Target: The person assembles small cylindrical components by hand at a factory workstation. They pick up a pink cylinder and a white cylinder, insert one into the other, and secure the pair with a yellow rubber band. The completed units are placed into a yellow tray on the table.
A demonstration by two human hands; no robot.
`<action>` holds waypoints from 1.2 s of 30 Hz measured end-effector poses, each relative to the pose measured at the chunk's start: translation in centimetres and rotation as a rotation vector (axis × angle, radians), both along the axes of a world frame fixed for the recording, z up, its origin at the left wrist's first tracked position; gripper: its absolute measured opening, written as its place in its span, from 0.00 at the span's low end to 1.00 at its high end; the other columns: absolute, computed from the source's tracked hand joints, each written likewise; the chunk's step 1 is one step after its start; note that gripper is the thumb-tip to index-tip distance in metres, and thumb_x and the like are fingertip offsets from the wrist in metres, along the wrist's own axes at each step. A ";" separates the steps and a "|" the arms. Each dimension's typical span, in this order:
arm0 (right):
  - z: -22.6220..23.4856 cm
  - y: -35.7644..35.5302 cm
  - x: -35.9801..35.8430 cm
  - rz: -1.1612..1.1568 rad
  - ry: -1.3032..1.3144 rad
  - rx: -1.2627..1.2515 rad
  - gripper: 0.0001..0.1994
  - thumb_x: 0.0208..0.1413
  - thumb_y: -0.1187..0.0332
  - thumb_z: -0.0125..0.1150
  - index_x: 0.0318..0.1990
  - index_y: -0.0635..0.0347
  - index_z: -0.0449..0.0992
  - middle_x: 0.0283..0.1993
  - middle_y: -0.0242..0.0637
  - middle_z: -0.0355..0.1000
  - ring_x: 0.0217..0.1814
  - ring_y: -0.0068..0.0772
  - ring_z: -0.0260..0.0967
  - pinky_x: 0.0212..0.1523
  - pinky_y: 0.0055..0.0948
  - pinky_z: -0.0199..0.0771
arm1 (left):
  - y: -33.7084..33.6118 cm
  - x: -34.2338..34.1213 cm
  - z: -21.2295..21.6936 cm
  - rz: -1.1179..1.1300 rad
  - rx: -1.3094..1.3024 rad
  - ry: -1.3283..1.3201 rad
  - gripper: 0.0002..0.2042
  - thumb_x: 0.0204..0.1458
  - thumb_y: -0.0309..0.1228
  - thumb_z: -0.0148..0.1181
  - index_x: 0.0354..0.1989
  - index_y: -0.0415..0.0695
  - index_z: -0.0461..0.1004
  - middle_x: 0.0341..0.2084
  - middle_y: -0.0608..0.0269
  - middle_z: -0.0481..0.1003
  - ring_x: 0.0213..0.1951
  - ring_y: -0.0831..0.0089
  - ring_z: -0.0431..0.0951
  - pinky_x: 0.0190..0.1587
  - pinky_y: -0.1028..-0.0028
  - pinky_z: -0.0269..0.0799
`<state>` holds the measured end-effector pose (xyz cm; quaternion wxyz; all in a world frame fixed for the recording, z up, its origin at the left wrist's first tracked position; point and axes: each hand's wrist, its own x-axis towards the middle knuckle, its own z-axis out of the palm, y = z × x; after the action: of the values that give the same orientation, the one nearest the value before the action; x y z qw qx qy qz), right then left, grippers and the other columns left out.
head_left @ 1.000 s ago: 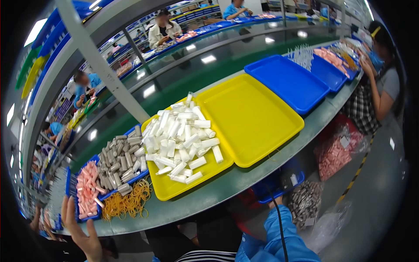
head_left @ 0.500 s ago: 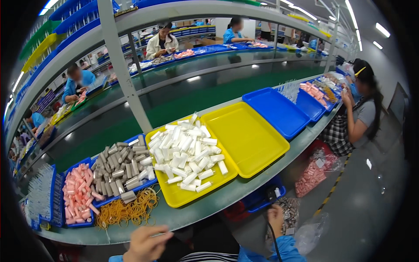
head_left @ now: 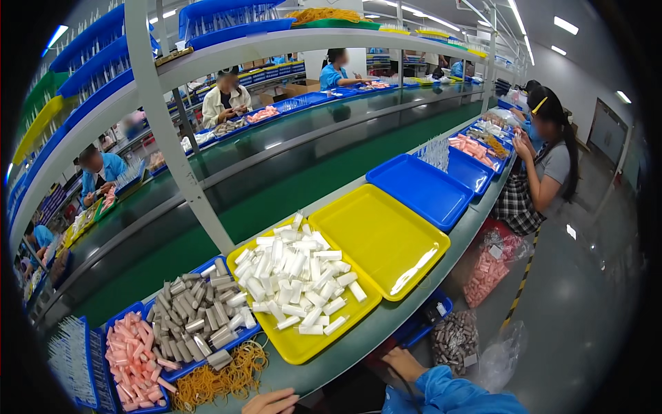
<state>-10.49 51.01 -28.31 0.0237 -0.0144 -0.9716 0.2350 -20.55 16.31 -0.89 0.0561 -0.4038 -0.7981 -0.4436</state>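
Observation:
At the lower edge my left hand [head_left: 272, 401] is partly in view, fingers stretched out and empty, close to the bench front. My right hand [head_left: 405, 363], in a blue sleeve, is low beside the bench edge; its fingertips are hidden and a dark cable runs by it. Nearest the left hand lie a tangle of yellow-brown rubber bands [head_left: 231, 372] and a yellow tray [head_left: 293, 353] heaped with white wrapped cylinders [head_left: 293, 272]. Farther left, grey cylinders [head_left: 186, 317] and pink cylinders [head_left: 131, 359] fill blue trays.
A bare yellow tray [head_left: 379, 241] and blue tray [head_left: 420, 190] continue along the bench [head_left: 358, 334]. A post [head_left: 169, 131] rises behind. Bags of pink pieces [head_left: 488, 272] and grey pieces [head_left: 455, 338] stand on the floor. A co-worker [head_left: 545, 159] sits at right; others work across the green belt.
The view has shifted, and the trays sit lower in the picture at left. My left hand is lower and farther right; my right hand has come down and left, nearer the bench edge.

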 end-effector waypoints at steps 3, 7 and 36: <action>4.5 2.9 0.3 -0.325 0.287 -0.092 0.13 0.46 0.76 0.58 0.41 0.60 0.80 0.41 0.44 0.76 0.47 0.48 0.70 0.51 0.43 0.71 | -2.0 -0.5 -0.4 0.136 -0.036 -0.105 0.09 0.54 0.18 0.62 0.44 0.37 0.79 0.44 0.51 0.79 0.43 0.62 0.80 0.45 0.70 0.76; 9.5 12.2 -0.8 -0.859 0.789 -0.251 0.11 0.51 0.82 0.49 0.38 0.64 0.77 0.31 0.39 0.75 0.34 0.32 0.73 0.38 0.30 0.73 | -3.7 -1.5 -0.2 0.273 0.032 -0.075 0.09 0.55 0.17 0.60 0.44 0.36 0.79 0.44 0.50 0.78 0.43 0.63 0.80 0.47 0.70 0.76; 21.8 26.7 -9.5 -1.071 0.690 -0.996 0.10 0.56 0.64 0.55 0.36 0.62 0.74 0.30 0.37 0.74 0.19 0.30 0.70 0.18 0.23 0.70 | 30.4 -7.9 -6.3 -0.261 -0.478 0.724 0.07 0.51 0.34 0.58 0.32 0.44 0.76 0.27 0.63 0.74 0.35 0.67 0.75 0.38 0.67 0.66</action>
<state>-19.97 77.70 -6.49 0.4224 -0.4132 -0.5521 0.5882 -28.50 46.67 -7.20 0.1805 -0.6317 -0.7496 -0.0807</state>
